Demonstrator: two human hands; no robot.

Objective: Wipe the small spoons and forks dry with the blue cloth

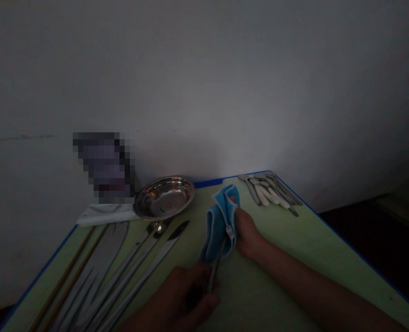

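Observation:
My left hand (190, 288) is closed around the thin handle of a metal utensil (216, 270), low in the middle of the head view. The utensil's upper end disappears into a folded blue cloth (217, 230) with pale edging and a small white tag, so its kind cannot be made out. Closed on that cloth from the right side is my right hand (248, 233), its fingers mostly behind the fabric. Both hands are above the light green table (260, 286).
A shiny steel bowl (165, 198) stands at the back left. Long utensils (135, 267) and brown sticks (69, 272) lie at left, near a white packet (106, 214) and a blurred upright object (106, 166). Spoons and white-handled cutlery (268, 193) lie back right. A wall (204, 92) rises behind.

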